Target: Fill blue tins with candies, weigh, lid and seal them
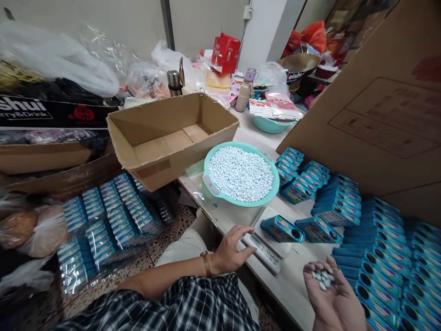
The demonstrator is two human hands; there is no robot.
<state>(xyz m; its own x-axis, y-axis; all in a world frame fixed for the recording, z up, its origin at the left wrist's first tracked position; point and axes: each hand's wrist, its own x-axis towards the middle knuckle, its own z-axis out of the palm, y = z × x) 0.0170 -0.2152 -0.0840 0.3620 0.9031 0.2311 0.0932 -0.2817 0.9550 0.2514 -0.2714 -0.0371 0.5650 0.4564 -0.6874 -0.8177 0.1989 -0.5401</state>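
Observation:
My left hand [234, 248] is at the near edge of a digital scale [263, 255], thumb and fingers apart, with nothing held. A blue box [283, 229] with a dark round opening stands on the scale's plate. Palm up at the lower right, my right hand [332, 296] cups several small white candies [323, 278]. Many more of these candies fill a turquoise bowl [275, 186] behind the scale. Just right of the scale is another blue box [319, 230], apart from the packed rows.
Rows of blue boxes [375, 248] line the table's right side beside a large cardboard panel [389, 105]. An open cardboard box [151, 163] sits behind the bowl to the left. Wrapped blue packs [106, 225] are stacked low at left. Flasks [244, 94] stand farther back.

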